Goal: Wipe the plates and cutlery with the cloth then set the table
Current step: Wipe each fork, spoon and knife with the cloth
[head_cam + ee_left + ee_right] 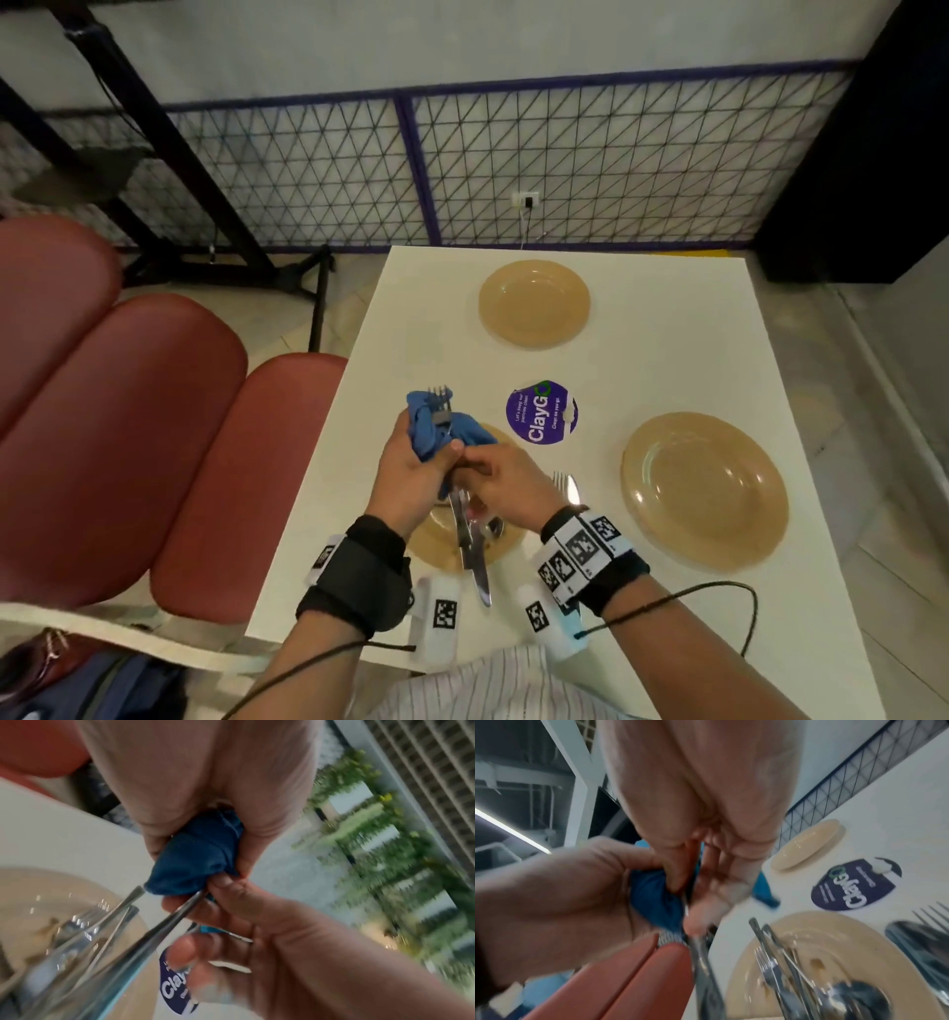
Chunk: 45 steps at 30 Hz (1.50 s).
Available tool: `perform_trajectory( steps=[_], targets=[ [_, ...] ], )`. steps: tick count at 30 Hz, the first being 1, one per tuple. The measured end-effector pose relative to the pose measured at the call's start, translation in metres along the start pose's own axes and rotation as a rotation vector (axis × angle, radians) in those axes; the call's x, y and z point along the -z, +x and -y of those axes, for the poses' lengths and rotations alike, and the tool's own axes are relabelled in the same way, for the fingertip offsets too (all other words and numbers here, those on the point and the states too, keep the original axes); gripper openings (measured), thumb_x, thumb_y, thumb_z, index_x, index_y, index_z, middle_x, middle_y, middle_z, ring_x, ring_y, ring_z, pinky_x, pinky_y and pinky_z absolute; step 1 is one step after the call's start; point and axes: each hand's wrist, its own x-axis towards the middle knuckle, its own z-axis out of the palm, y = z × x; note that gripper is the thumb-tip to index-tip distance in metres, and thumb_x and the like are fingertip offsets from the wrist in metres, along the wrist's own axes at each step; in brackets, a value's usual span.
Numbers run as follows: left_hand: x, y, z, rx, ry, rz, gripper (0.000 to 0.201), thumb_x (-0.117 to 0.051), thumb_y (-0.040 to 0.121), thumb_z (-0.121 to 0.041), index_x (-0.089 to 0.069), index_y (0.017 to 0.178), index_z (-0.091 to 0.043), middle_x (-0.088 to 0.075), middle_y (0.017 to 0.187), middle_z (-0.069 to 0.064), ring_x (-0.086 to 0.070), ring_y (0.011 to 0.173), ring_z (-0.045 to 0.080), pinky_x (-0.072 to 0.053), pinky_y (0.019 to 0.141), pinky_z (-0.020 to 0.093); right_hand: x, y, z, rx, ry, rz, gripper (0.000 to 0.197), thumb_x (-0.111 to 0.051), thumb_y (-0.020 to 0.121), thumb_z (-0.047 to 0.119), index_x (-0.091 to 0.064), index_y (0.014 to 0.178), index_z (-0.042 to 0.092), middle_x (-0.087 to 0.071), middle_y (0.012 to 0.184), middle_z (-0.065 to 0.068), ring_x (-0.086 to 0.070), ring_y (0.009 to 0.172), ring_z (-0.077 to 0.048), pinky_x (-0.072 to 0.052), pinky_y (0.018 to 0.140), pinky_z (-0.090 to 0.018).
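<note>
From my head I see my left hand (pixel 411 473) gripping the blue cloth (pixel 436 426) bunched round a fork (pixel 440 406) whose tines poke out the far end, while my right hand (pixel 506 483) pinches the handle end. Two plates (pixel 534 303) sit bare on the table (pixel 667 370); I judge the cutlery wiping is only partly done and setting is still ahead.

My left wrist shows the cloth (pixel 195 862) in my fist, metal handles (pixel 120 908) beside it.

My right wrist shows the near plate (pixel 808 939) with food specks, holding a fork (pixel 767 963), a spoon (pixel 859 996) and more.
</note>
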Motion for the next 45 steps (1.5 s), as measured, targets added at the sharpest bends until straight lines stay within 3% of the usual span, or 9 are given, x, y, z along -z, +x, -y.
perform_trajectory(
  steps=[3,6,9,12,15,21,25,40,45],
  targets=[
    [-0.010,-0.004,-0.008,-0.059,0.091,0.104,0.041,-0.066,0.092,-0.003,-0.052,0.125,-0.023,-0.069,0.113,-0.003,-0.069,0.103,0.006,-0.055,0.095,0.029,0.013,-0.007,0.002,-0.031,-0.126,-0.066,0.021,-0.057,0.089,0.024,-0.071,0.076,0.015,-0.071,0.074,-0.010,-0.070,0.066,-0.028,-0.060,0.068,-0.043],
    [-0.021,-0.002,-0.009,-0.111,0.205,0.145,0.043,-0.069,0.090,-0.009,-0.052,0.126,-0.025,-0.068,0.115,-0.003,-0.067,0.107,0.010,-0.055,0.094,0.029,0.027,-0.024,0.002,-0.073,-0.316,-0.284,0.036,-0.062,0.088,0.033,-0.063,0.058,0.015,-0.062,0.056,-0.004,-0.061,0.055,-0.021,-0.050,0.057,-0.033],
    [-0.021,0.000,-0.011,-0.134,0.330,0.181,0.043,-0.069,0.090,-0.010,-0.050,0.127,-0.022,-0.066,0.114,-0.003,-0.066,0.107,0.011,-0.056,0.090,0.028,0.050,-0.039,-0.003,-0.071,-0.259,-0.404,0.027,-0.065,0.090,0.035,-0.072,0.071,0.018,-0.071,0.068,-0.002,-0.070,0.064,-0.017,-0.057,0.068,-0.036],
    [-0.028,-0.006,-0.018,-0.160,0.404,0.251,0.047,-0.067,0.089,-0.008,-0.049,0.128,-0.025,-0.065,0.109,-0.007,-0.065,0.097,0.000,-0.054,0.079,0.016,0.062,-0.042,-0.001,0.008,0.016,-0.443,0.016,-0.067,0.090,0.034,-0.075,0.102,0.028,-0.073,0.088,0.009,-0.072,0.073,-0.008,-0.061,0.076,-0.036],
    [-0.044,-0.012,-0.019,-0.188,0.418,0.296,0.047,-0.066,0.088,-0.005,-0.049,0.128,-0.025,-0.062,0.104,-0.014,-0.061,0.089,-0.013,-0.048,0.070,0.006,0.059,-0.040,0.001,0.091,0.054,-0.442,0.016,-0.067,0.092,0.024,-0.075,0.105,0.022,-0.071,0.091,0.016,-0.068,0.084,-0.002,-0.059,0.081,-0.031],
    [-0.037,-0.026,0.003,-0.095,0.394,0.372,0.058,-0.071,0.085,-0.005,-0.044,0.129,-0.032,-0.063,0.115,-0.013,-0.063,0.098,-0.009,-0.051,0.077,0.009,0.088,-0.040,-0.010,0.041,0.255,-0.608,0.007,-0.070,0.090,0.012,-0.077,0.089,0.014,-0.075,0.074,-0.002,-0.067,0.059,-0.011,-0.060,0.060,-0.028],
    [-0.035,-0.022,0.004,-0.089,0.465,0.361,0.052,-0.071,0.085,-0.007,-0.050,0.128,-0.027,-0.065,0.113,-0.008,-0.064,0.103,0.005,-0.053,0.090,0.024,0.081,-0.040,-0.025,-0.033,0.437,-0.616,0.011,-0.070,0.090,0.012,-0.076,0.098,0.005,-0.075,0.082,-0.017,-0.066,0.062,-0.017,-0.062,0.068,-0.035],
    [-0.040,-0.031,0.009,-0.059,0.568,0.422,0.024,-0.070,0.089,-0.018,-0.059,0.110,-0.021,-0.067,0.100,-0.005,-0.064,0.092,0.010,-0.050,0.079,0.022,0.054,-0.051,-0.055,-0.084,0.462,-0.501,0.007,-0.069,0.092,0.013,-0.075,0.093,0.010,-0.076,0.081,-0.012,-0.069,0.067,-0.022,-0.062,0.076,-0.043],
    [-0.035,-0.034,0.019,0.046,0.496,0.486,0.031,-0.070,0.090,-0.023,-0.057,0.118,-0.028,-0.067,0.110,-0.007,-0.065,0.101,0.007,-0.054,0.090,0.028,0.093,-0.044,-0.063,-0.086,0.555,-0.607,0.005,-0.070,0.090,0.010,-0.073,0.093,0.010,-0.077,0.081,-0.006,-0.075,0.075,-0.018,-0.061,0.069,-0.028]
  ],
)
